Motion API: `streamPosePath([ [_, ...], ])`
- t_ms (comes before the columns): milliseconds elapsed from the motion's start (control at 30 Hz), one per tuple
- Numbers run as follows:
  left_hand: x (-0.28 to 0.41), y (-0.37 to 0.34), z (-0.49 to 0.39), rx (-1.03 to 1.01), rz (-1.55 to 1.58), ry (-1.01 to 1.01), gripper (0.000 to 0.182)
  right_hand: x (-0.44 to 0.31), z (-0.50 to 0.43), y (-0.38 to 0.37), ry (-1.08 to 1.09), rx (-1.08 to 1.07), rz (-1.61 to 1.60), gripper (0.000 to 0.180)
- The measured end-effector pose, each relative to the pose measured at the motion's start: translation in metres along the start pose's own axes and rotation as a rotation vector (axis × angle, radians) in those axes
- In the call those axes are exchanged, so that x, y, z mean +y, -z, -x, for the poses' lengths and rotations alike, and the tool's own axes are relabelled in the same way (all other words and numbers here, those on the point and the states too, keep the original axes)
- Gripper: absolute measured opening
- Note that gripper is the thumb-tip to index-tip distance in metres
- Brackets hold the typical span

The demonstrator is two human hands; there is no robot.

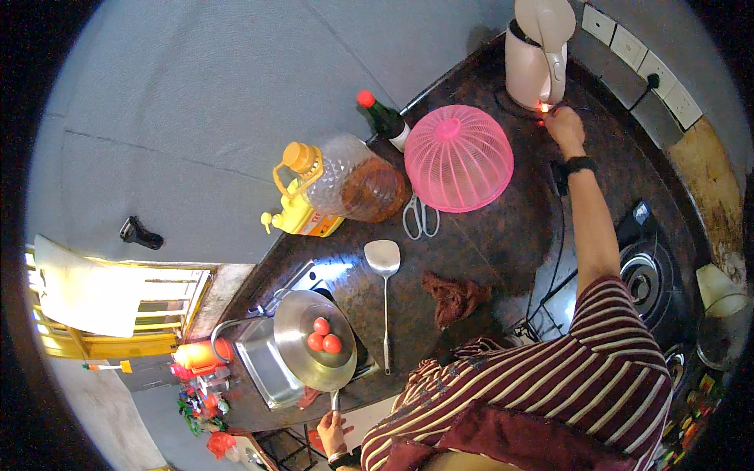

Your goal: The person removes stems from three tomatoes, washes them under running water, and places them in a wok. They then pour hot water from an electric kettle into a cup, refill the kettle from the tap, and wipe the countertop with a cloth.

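My left hand (pixel 333 434), at the lower middle, grips the handle of a steel wok (pixel 294 353). The wok is held over the edge of the sink, and three tomatoes (pixel 322 335) lie in it. At the upper right, my right hand (pixel 565 129) reaches to the foot of a pale electric kettle (pixel 527 73). Its fingertips are at a glowing red light below the kettle handle. They are too small and bright to show whether they touch or pinch anything. The kettle's lid (pixel 545 20) stands raised.
A pink mesh food cover (pixel 459 171), scissors (pixel 421 218), a steel spatula (pixel 386 294) and a brown cloth (pixel 453 299) lie on the dark counter (pixel 500 235). Bottles, including a large oil jug (pixel 359 182), stand along the wall. A gas stove (pixel 645 282) is at right, a sink (pixel 259 359) at left.
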State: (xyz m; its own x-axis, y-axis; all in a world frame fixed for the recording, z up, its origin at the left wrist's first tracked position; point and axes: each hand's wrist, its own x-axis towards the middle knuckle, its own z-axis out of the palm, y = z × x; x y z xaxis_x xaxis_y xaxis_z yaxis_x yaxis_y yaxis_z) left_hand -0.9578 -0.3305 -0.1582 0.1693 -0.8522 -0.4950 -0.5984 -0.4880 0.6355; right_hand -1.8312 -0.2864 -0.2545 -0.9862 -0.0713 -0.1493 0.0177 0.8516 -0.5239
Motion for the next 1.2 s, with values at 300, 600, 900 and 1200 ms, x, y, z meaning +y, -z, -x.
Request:
streamPosePath([
  [300, 0.021, -0.01, -0.01, -0.014, -0.006, -0.028, 0.033, -0.098, 0.009, 0.062, 0.723, 0.744, 0.17, 0.064],
  [600, -0.033, 0.0, 0.001, 0.001, 0.117, 0.012, 0.034, -0.121, 0.017, 0.056, 0.549, 0.432, 0.422, 0.074],
  [900, -0.095, 0.001, 0.005, 0.078, 0.046, -0.011, 0.039, -0.089, 0.12, 0.029, 0.827, 0.162, 0.057, 0.062],
  [1200, -0.158, -0.005, -0.005, 0.075, 0.137, -0.011, 0.044, -0.08, 0.281, 0.047, 0.98, -0.211, -0.401, 0.05],
])
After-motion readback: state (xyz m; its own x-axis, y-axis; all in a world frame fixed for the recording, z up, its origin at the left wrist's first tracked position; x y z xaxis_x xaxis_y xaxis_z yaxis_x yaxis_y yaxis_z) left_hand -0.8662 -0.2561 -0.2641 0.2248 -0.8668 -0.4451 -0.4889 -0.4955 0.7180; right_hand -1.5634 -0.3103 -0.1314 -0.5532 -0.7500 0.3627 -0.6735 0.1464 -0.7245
